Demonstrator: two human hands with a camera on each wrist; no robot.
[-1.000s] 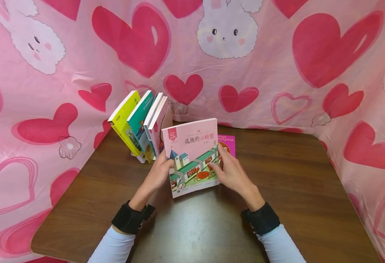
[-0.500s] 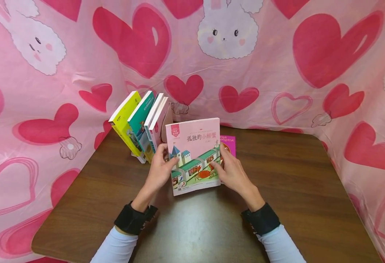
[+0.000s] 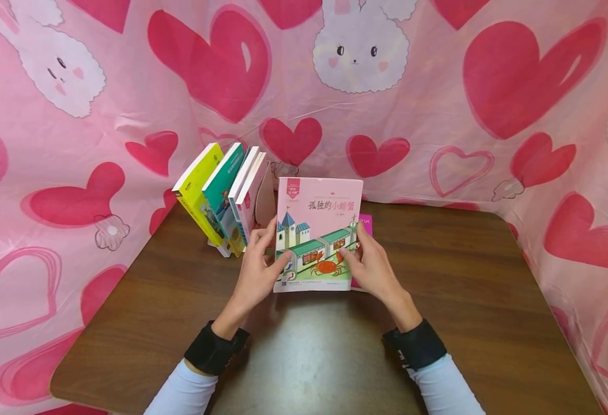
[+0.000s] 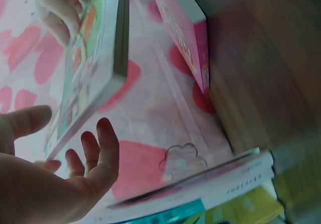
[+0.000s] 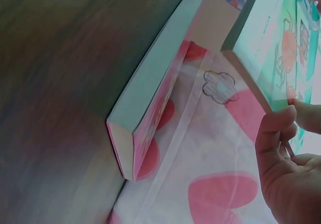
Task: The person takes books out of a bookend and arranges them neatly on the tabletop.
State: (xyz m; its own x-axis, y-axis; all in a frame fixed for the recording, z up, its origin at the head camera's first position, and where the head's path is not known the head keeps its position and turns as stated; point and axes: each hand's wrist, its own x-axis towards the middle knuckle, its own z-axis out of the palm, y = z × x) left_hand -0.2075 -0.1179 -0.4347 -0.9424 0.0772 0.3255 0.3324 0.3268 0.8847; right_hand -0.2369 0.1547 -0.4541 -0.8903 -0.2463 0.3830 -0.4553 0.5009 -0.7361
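Observation:
Both hands hold up a pink paperback book (image 3: 321, 202), its cover showing a red crab and a green-roofed train. The left hand (image 3: 254, 271) is at the left edge, thumb over the cover; in the left wrist view the book's edge lies between its thumb (image 4: 30, 121) and curled fingers (image 4: 103, 148). The right hand (image 3: 378, 265) pinches the right edge, thumb on the cover and fingers behind. In the right wrist view this right hand (image 5: 291, 169) grips the book (image 5: 271, 48) near a corner. Behind it a magenta book (image 3: 366, 225) is mostly hidden.
Left of the hands, a yellow book (image 3: 197, 190), a teal book (image 3: 223, 190) and thinner pink-and-white books (image 3: 252, 190) stand leaning in a row, with a beige bookend (image 3: 265, 199) beside them. A heart-patterned cloth (image 3: 428, 115) hangs around the brown wooden table (image 3: 464, 300).
The pink book has moved right and slightly up, and its tilt has straightened. Both hands have gone with it, covering more of the magenta book. The standing row has not moved.

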